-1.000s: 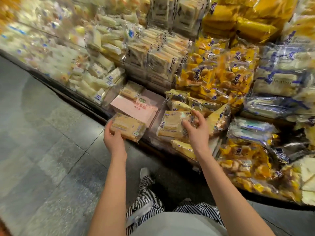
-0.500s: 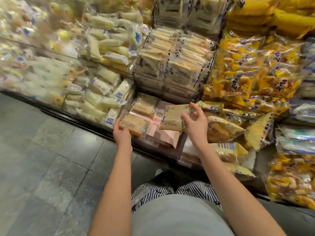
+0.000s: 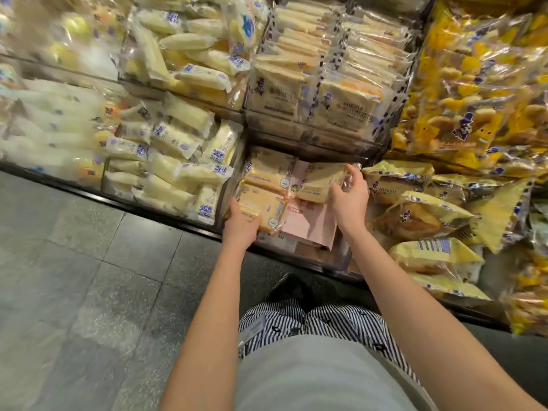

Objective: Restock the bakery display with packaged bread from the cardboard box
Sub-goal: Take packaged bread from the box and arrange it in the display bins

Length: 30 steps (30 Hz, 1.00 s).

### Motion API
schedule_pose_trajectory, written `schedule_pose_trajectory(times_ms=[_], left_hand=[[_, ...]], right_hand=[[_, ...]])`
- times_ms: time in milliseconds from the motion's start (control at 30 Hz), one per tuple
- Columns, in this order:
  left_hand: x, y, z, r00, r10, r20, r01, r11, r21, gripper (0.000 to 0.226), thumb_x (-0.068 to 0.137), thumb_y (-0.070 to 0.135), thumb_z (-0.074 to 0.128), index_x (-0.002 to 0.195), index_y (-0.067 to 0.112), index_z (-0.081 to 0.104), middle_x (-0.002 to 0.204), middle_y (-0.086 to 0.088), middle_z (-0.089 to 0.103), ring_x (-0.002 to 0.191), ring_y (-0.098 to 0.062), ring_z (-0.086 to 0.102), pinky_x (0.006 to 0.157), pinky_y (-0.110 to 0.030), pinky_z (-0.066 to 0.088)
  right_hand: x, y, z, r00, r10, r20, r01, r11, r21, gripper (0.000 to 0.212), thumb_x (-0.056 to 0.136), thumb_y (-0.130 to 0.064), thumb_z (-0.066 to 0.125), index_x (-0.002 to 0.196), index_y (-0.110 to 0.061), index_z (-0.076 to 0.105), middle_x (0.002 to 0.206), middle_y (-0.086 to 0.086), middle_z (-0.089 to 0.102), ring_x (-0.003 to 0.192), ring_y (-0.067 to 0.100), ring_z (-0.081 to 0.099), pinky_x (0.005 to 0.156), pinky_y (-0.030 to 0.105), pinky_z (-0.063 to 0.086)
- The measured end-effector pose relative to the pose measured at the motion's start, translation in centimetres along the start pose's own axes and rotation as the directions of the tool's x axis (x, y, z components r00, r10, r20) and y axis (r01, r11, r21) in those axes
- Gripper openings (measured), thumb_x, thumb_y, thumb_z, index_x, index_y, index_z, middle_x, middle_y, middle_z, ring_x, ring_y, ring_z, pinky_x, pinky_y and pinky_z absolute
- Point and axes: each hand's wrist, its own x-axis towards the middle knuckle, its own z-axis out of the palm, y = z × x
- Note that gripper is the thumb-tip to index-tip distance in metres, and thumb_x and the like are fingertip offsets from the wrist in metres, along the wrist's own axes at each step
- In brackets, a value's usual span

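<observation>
**Hands on two bread packs at the bottom shelf**

My left hand [image 3: 241,225] grips the near edge of the front bread pack [image 3: 261,207], with the thumb on top and the fingers curled underneath. That pack lies flat at the front left of the low compartment [image 3: 341,256], and its round sticker is turned towards me. My right hand [image 3: 350,200] is curled round the right end of the second bread pack [image 3: 318,180], pinching the clear wrapper between thumb and fingers. This pack is tilted over the right half of the same compartment, and I cannot tell whether it touches anything below. A third pack [image 3: 267,170] of the same tan bread lies behind the front one, against the back. A pink sheet [image 3: 308,226] lines the compartment under the packs, and its near corner hangs over the front lip.

Pale rolls in clear wrappers [image 3: 178,161] fill the section to the left. Upright sliced loaves [image 3: 311,93] stand on the shelf above. Yellow bags [image 3: 415,215] are heaped to the right, just beside my right wrist. Below me are grey floor tiles [image 3: 89,277] and my striped trousers [image 3: 326,318].
</observation>
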Motion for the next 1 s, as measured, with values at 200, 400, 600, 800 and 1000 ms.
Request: schedule_pose_trajectory(times_ms=[200, 400, 600, 800, 1000], left_hand=[[0.4, 1.0, -0.3, 0.987, 0.01, -0.159, 0.057, 0.909, 0.413, 0.069, 0.094, 0.034, 0.063, 0.15, 0.015, 0.029, 0.133, -0.017, 0.057, 0.118, -0.036, 0.057, 0.093, -0.045, 0.047], [0.7, 0.4, 1.6, 0.911, 0.381, -0.156, -0.278, 0.85, 0.448, 0.064, 0.091, 0.04, 0.064, 0.148, 0.022, 0.04, 0.146, -0.007, 0.037, 0.136, -0.024, 0.031, 0.109, -0.043, 0.034], [1.2, -1.0, 3.7, 0.917, 0.397, -0.037, -0.318, 0.784, 0.534, 0.092, 0.09, 0.06, 0.055, 0.158, 0.021, 0.007, 0.165, -0.006, -0.008, 0.151, -0.024, -0.012, 0.123, -0.045, -0.003], [2.1, -0.9, 2.7, 0.932, 0.356, -0.07, -0.279, 0.826, 0.49, 0.097, 0.085, 0.06, 0.062, 0.158, 0.025, 0.009, 0.165, -0.003, -0.009, 0.151, -0.023, -0.015, 0.12, -0.041, -0.008], [1.5, 0.7, 2.4, 0.922, 0.36, -0.146, -0.281, 0.878, 0.388, 0.075, 0.091, 0.047, 0.062, 0.154, 0.021, 0.029, 0.165, -0.006, 0.008, 0.152, -0.022, -0.003, 0.122, -0.047, -0.001]], right_hand=[[0.2, 1.5, 1.5, 0.993, 0.043, 0.109, -0.012, 0.965, -0.263, 0.054, 0.096, -0.011, 0.055, 0.147, -0.016, 0.039, 0.159, 0.014, 0.008, 0.134, 0.029, 0.04, 0.102, 0.02, 0.029], [-0.1, 2.6, 2.9, 0.983, -0.068, 0.169, 0.15, 0.832, -0.534, 0.053, 0.095, -0.021, 0.062, 0.145, -0.022, 0.045, 0.164, 0.017, 0.0, 0.15, 0.037, -0.006, 0.121, 0.043, 0.004], [0.1, 3.3, 3.8, 0.951, -0.015, 0.31, 0.205, 0.781, -0.589, 0.052, 0.099, -0.038, 0.052, 0.149, -0.036, 0.036, 0.164, 0.015, 0.005, 0.149, 0.04, -0.004, 0.121, 0.051, 0.002], [0.7, 1.8, 4.1, 0.929, 0.059, 0.366, 0.196, 0.76, -0.62, 0.051, 0.1, -0.051, 0.042, 0.149, -0.04, 0.033, 0.163, 0.017, 0.001, 0.148, 0.043, -0.003, 0.12, 0.051, 0.001], [0.2, -0.5, 2.2, 0.943, -0.017, 0.332, 0.2, 0.826, -0.527, 0.046, 0.1, -0.033, 0.049, 0.145, -0.025, 0.045, 0.161, 0.018, 0.017, 0.15, 0.037, -0.005, 0.121, 0.047, -0.002]])
